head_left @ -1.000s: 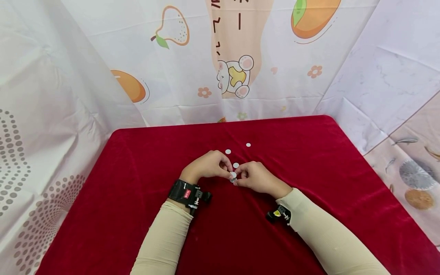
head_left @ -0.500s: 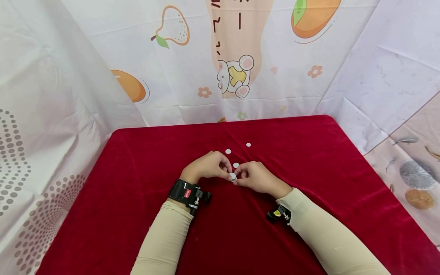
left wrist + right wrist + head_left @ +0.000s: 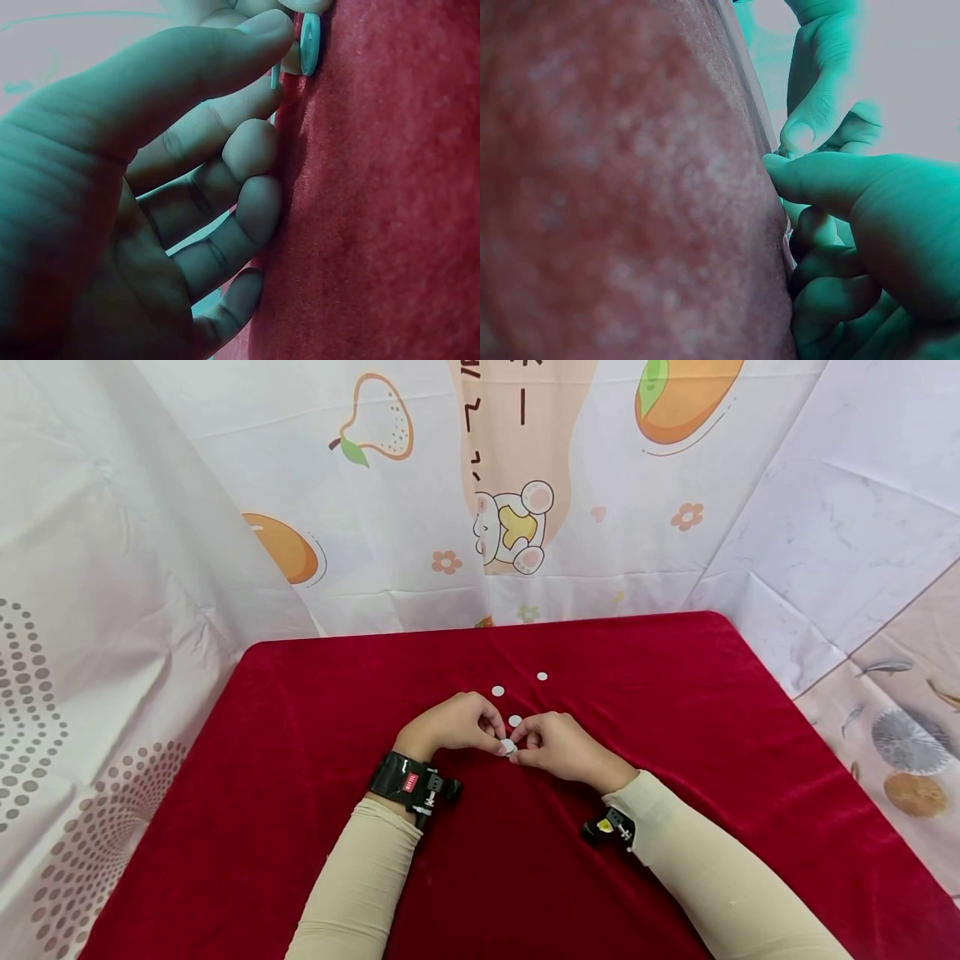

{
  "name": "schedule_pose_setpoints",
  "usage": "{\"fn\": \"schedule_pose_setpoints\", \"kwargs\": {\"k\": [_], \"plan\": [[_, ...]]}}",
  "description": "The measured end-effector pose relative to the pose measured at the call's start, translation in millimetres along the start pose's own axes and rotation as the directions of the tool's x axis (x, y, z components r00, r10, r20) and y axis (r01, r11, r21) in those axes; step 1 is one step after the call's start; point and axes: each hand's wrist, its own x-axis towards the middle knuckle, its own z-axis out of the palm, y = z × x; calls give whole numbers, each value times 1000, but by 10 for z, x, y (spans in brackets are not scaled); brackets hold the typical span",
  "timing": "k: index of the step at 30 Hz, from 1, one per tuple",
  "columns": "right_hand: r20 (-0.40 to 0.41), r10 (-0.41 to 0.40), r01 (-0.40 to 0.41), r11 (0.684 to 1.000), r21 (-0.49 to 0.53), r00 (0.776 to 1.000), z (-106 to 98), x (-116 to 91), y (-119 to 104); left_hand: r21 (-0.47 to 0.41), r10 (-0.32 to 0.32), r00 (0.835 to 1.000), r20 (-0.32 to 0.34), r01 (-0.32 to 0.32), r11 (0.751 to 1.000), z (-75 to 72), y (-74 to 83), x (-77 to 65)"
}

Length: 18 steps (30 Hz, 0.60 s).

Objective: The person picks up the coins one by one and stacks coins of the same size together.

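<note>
In the head view both hands meet at mid-table over small white coin-like discs. My left hand (image 3: 459,722) pinches a thin disc (image 3: 275,75) between thumb and index finger, its other fingers curled near the cloth. From the opposite side, my right hand (image 3: 564,747) holds a second, thicker-looking disc (image 3: 310,45) with thumb and fingertips, its edge close to the cloth. Seen from above, the two overlap almost as one white disc (image 3: 508,746). The right wrist view shows the thumbs nearly touching, with the discs mostly hidden behind them.
Beyond the hands, three more white discs lie on the red velvet cloth (image 3: 345,693): one disc (image 3: 515,721) close to the fingers, another disc (image 3: 498,691) farther back, a smaller-looking disc (image 3: 542,677) to the right. Printed curtains (image 3: 405,510) stand behind the table.
The disc in my left hand has come down slightly and now overlaps the lower disc, which showed below it before. My right hand has stayed in place.
</note>
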Motion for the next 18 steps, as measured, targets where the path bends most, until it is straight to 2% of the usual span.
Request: {"fn": "schedule_pose_setpoints", "kwargs": {"k": [18], "plan": [[-4, 1, -1, 1000, -7, 1000, 7, 3, 10, 10, -6, 1000, -5, 6, 1000, 13, -12, 11]]}}
